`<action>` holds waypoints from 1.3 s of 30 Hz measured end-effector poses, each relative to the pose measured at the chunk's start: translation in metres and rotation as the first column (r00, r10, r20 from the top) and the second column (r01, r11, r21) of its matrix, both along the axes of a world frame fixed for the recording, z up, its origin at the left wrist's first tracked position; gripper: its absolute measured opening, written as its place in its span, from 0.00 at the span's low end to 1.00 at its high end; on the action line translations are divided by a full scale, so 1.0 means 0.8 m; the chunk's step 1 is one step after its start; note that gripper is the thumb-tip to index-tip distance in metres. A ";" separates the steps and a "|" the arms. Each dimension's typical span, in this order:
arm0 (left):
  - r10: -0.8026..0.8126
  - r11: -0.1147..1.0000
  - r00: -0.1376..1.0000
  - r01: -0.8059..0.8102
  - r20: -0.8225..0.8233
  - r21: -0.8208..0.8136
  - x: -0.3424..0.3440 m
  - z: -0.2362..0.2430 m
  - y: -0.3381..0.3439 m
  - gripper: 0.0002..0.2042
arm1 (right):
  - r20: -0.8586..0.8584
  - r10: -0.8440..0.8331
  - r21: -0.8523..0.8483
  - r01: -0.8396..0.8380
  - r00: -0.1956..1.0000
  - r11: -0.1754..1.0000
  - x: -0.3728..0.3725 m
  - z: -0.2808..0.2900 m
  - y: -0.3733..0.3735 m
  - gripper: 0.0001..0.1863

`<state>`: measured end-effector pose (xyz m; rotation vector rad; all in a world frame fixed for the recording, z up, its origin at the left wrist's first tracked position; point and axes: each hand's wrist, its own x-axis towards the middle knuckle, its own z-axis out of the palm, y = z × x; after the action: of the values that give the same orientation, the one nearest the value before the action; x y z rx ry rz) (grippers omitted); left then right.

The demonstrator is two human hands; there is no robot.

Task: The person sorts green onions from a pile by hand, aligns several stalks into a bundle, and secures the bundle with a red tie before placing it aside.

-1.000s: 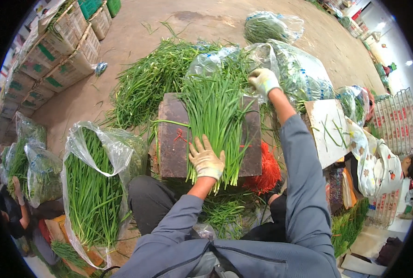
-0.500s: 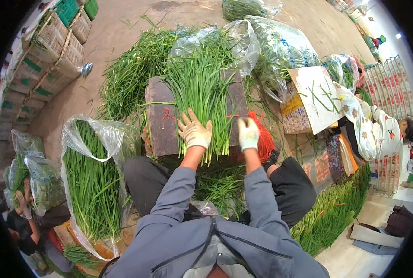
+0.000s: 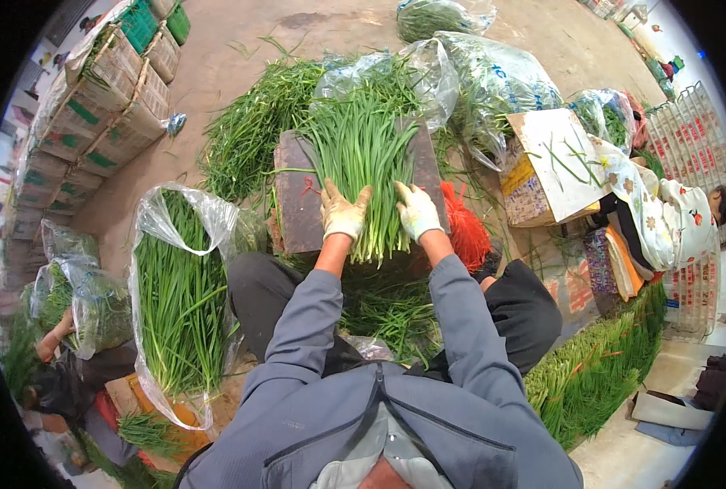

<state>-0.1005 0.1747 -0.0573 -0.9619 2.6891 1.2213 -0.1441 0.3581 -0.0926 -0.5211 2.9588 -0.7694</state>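
A loose bunch of garlic chives (image 3: 367, 151) lies lengthwise on a dark board (image 3: 298, 220), pale stem ends toward me. My left hand (image 3: 343, 215), in a pale work glove, grips the bunch's left side near the stems, thumb on top. On the opposite side my gloved right hand (image 3: 419, 213) presses in, so both hands squeeze the stems between them. Their far-side fingertips are partly hidden. A thin red tie (image 3: 308, 187) shows on the board left of the bunch. Just right of the board hangs a bundle of red ties (image 3: 465, 230).
Loose greens (image 3: 257, 122) are heaped beyond the board. An open plastic bag of chives (image 3: 180, 301) stands at left, stacked crates (image 3: 106, 114) behind it. Tied bunches (image 3: 599, 367) line the floor at right. A box with a white board (image 3: 554, 167) and full bags stand farther right.
My right hand has moved left from beside the red ties onto the bunch's right side. My left hand has shifted to the bunch's left edge. The stems are now gathered closer.
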 end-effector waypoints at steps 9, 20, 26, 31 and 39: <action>-0.036 0.999 0.993 0.031 0.116 0.044 0.015 0.002 0.009 0.63 | 0.074 -0.163 -0.297 0.178 0.984 0.938 0.052 0.007 0.000 0.12; -0.104 0.988 0.975 0.123 0.195 -0.089 0.011 -0.025 0.013 0.60 | 0.325 -0.075 -0.106 0.115 0.943 0.988 0.032 -0.002 -0.030 0.21; -0.117 0.985 0.967 0.141 0.224 -0.094 0.011 -0.016 0.022 0.55 | 0.533 -0.040 -0.386 0.285 0.845 0.877 0.023 -0.009 -0.010 0.17; -0.118 0.986 0.972 0.138 0.203 -0.089 0.013 -0.025 0.013 0.56 | 0.779 0.060 -0.532 0.607 0.624 0.590 0.029 0.004 -0.002 0.12; -0.108 0.988 0.967 0.129 0.232 -0.079 0.011 -0.015 0.022 0.54 | 0.723 0.057 -0.621 0.612 0.689 0.490 0.036 0.009 -0.004 0.11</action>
<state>-0.0916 0.1926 -0.0694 -0.8763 2.5991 0.9101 -0.1154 0.3545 -0.0852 0.3126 1.8057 -1.9532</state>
